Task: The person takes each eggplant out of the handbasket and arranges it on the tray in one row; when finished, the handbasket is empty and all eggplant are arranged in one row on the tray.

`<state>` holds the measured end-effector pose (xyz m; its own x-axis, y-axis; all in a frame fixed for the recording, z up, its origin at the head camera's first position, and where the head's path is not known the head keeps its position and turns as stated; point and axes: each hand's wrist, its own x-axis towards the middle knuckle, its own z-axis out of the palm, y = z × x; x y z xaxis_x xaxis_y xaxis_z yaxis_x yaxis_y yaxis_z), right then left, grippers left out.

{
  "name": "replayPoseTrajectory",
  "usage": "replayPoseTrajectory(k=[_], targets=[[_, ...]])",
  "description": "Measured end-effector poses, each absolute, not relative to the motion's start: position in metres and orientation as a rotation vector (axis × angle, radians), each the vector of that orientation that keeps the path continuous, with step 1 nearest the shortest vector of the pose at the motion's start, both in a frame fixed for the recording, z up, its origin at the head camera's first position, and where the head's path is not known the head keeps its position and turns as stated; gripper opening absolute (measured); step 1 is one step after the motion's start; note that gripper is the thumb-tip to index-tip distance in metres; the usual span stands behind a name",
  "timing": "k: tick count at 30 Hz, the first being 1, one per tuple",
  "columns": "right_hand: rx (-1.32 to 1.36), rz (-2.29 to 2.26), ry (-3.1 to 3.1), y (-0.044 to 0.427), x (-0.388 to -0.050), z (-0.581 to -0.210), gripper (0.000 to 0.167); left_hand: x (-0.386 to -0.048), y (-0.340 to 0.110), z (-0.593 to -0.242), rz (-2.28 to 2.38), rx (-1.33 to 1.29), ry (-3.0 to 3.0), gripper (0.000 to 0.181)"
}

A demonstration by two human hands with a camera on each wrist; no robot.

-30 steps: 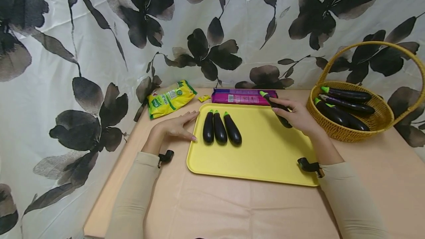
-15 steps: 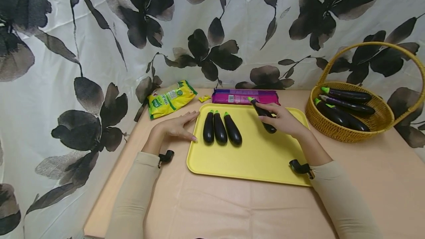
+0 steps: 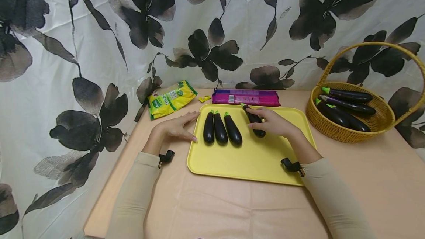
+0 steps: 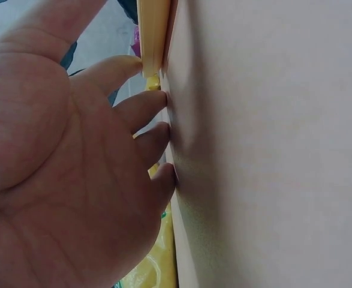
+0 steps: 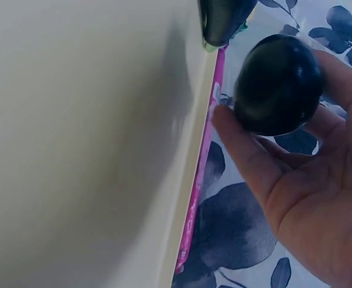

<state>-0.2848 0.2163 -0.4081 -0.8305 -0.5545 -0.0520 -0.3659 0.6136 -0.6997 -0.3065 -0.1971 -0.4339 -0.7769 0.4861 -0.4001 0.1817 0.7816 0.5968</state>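
My right hand grips a dark eggplant with a green tip, just right of the row on the yellow tray. The right wrist view shows that eggplant's rounded end between thumb and fingers, a little off the tray surface. Three eggplants lie side by side on the tray's left part, tips toward the back. At the tray's left edge my left hand rests with fingers spread. In the left wrist view its fingertips touch the table and the tray's rim.
A wicker basket with a tall handle stands right, holding several eggplants. Behind the tray lie a purple package, a yellow bag and a small yellow wrapper. A floral cloth hangs behind the table.
My right hand has carried the eggplant leftward over the tray, from near the basket side toward the three lying there. The left hand has stayed in place.
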Motion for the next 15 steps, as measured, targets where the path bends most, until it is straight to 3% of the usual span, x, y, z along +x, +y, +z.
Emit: replayPoseTrajectory(k=[15], targets=[[-0.827, -0.871, 2.574, 0.198, -0.282, -0.417, 0.071, -0.306, -0.198, -0.434, 0.746, 0.492, 2.421, 0.128]])
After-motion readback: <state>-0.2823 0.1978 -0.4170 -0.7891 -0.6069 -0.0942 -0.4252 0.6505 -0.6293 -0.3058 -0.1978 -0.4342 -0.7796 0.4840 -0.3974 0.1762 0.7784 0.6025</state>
